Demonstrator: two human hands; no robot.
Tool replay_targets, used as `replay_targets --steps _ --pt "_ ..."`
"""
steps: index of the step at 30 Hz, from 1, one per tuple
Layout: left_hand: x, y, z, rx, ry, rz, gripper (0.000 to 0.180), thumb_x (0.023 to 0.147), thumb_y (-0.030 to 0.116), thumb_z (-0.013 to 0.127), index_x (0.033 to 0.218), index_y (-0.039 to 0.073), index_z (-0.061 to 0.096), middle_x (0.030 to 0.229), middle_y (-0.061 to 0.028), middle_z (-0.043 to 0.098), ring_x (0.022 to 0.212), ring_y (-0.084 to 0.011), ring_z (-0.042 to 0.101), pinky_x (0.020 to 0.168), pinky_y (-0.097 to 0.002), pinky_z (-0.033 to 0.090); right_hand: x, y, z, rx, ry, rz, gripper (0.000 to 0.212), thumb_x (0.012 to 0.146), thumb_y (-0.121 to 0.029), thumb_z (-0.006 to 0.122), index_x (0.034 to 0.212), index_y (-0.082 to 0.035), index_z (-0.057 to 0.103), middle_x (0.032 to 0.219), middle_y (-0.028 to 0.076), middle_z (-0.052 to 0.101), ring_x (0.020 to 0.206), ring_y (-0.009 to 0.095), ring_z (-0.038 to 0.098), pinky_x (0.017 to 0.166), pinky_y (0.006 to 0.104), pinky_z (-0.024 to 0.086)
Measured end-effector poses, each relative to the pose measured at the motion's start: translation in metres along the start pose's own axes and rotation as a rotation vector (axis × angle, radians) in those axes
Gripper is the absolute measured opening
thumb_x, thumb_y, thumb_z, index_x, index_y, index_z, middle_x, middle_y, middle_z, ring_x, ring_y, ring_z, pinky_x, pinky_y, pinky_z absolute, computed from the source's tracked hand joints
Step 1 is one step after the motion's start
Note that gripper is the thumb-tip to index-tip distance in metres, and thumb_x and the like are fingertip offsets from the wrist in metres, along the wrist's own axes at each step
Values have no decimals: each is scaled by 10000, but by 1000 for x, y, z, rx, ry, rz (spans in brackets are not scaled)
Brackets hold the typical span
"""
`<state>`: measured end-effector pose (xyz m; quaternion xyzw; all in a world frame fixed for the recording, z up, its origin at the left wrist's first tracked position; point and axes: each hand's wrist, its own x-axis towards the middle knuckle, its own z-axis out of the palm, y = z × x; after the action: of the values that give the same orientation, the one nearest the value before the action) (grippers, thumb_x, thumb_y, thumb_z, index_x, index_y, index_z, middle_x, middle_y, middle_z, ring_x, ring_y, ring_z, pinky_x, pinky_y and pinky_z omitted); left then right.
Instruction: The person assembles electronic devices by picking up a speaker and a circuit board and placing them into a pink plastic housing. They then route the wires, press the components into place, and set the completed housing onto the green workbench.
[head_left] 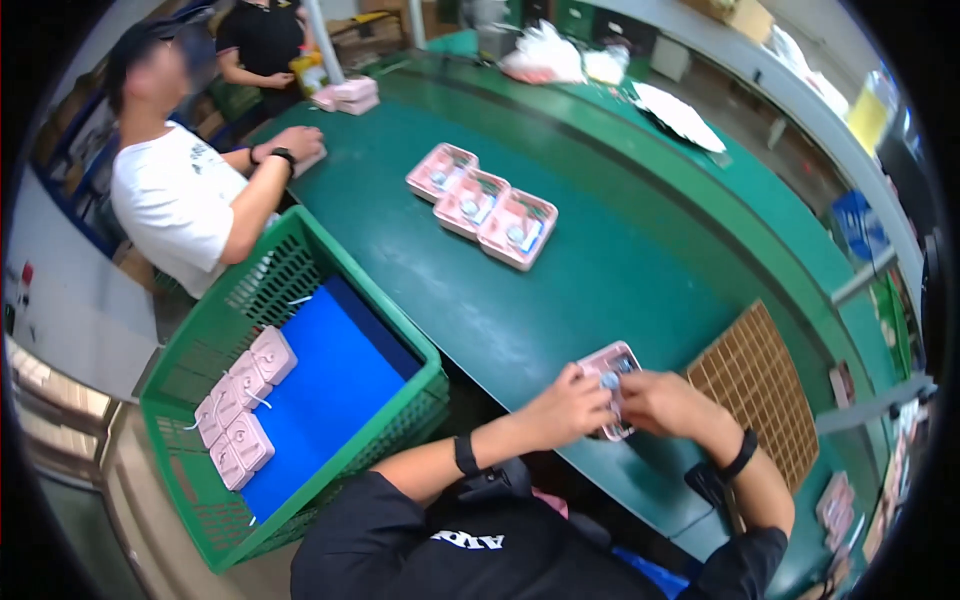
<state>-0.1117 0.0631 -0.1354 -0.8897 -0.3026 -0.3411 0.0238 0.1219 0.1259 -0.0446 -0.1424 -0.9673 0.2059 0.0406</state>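
Observation:
A pink plastic casing (622, 352) with small parts inside is at the near edge of the green table. My left hand (575, 408) grips its left side, fingers curled over the rim. From the other side, my right hand (660, 402) reaches over the casing with its fingers bent together; whatever they pinch is hidden. A small round metallic part (609, 381) shows between the two hands. Farther up the table, three open pink casings (470, 207) stand in a touching diagonal row, each with a round part and wires inside.
On my left, a green plastic crate (430, 385) holds a blue sheet (330, 385) and several pink units (250, 378). A brown gridded board (765, 385) lies right of my hands. Across the crate, a co-worker in white (185, 190) handles something at the table edge.

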Motion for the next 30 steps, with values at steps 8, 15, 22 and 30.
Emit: replay_targets --steps 8,15,22,30 --pt "-5 -4 -6 -76 -1 15 178 815 206 741 992 191 747 939 6 568 986 -211 573 933 -429 423 12 -7 -3 -93 -116 -5 97 811 -128 765 838 -54 709 965 93 635 942 313 673 767 440 585" --pt "1 -8 -9 -113 -46 45 177 808 211 765 982 188 742 953 4 571 982 -213 573 936 -433 412 13 -13 -3 -190 -116 74 81 820 -143 757 832 -69 726 972 73 646 965 286 679 729 439 601" --pt "12 -4 -13 -179 -43 34 191 797 220 811 959 154 733 973 -4 578 979 -234 567 917 -428 397 10 -12 12 -243 -122 100 121 821 -166 737 869 -56 756 1015 79 683 1002 294 692 746 423 619" --pt "5 -6 -13 -205 -93 48 186 765 189 830 908 134 725 955 -13 577 960 -247 554 873 -435 389 10 -32 34 -479 -126 185 209 848 -205 705 894 -11 765 1039 129 711 1000 344 698 803 435 629"
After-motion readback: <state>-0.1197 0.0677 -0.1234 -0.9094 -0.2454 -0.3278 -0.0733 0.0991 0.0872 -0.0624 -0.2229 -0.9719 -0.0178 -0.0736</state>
